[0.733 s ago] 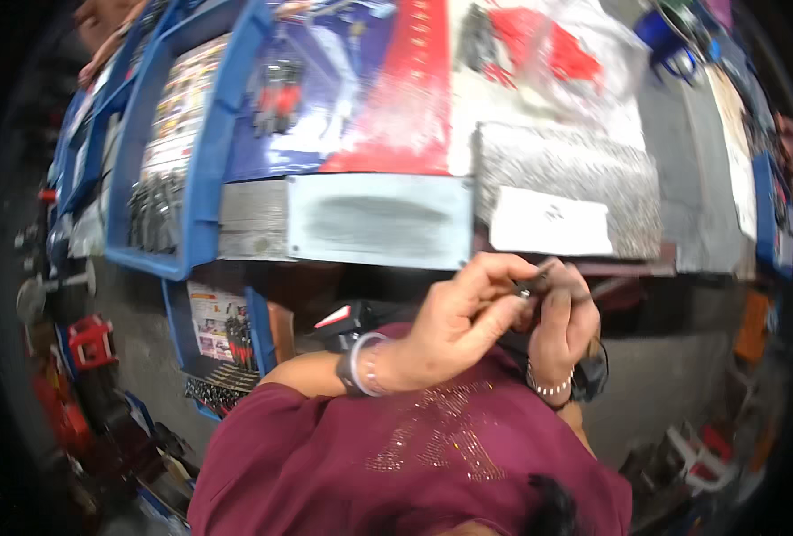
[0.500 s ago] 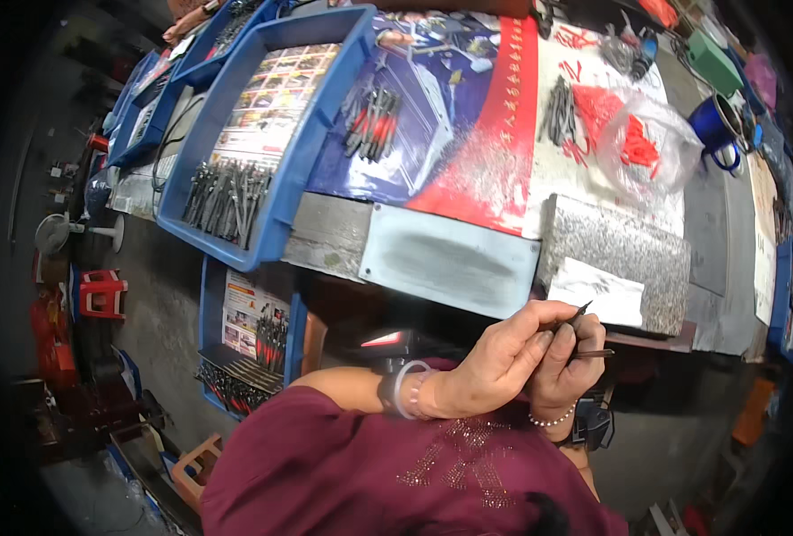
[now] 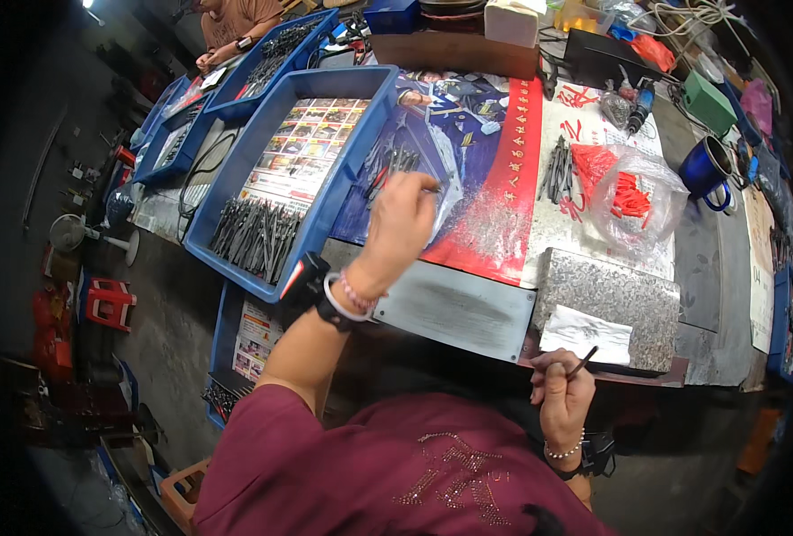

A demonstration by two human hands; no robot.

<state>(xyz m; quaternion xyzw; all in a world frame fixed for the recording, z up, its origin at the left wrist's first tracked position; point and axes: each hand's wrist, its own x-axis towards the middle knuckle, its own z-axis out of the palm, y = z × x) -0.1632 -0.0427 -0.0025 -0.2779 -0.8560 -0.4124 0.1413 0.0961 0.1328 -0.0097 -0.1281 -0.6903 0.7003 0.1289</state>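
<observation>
My left hand (image 3: 398, 223) is stretched forward over the blue and red poster (image 3: 495, 179), its fingers curled together. A small dark tip shows at its fingertips, the end of a slim black piece mostly hidden in the hand. Just beyond lies a pile of slim black and red pieces (image 3: 401, 161), partly covered by the fingers. Close to the table's front edge, my right hand (image 3: 562, 397) is closed on a slim dark rod (image 3: 584, 360) that slants up to the right. White paper (image 3: 586, 332) lies by that hand, on a speckled stone block (image 3: 611, 277).
A blue tray (image 3: 204, 210) of black pieces stands at the left, with another blue tray (image 3: 220, 330) below it. A grey metal plate (image 3: 454, 308) lies at the front. Rightward are a clear bag (image 3: 660, 210) of red parts and a blue mug (image 3: 704, 170). Another person (image 3: 235, 27) sits far left.
My left hand has left the right hand and swung forward and left to the pile on the poster. The right hand stays near the stone block, holding the rod. The view has tilted up.
</observation>
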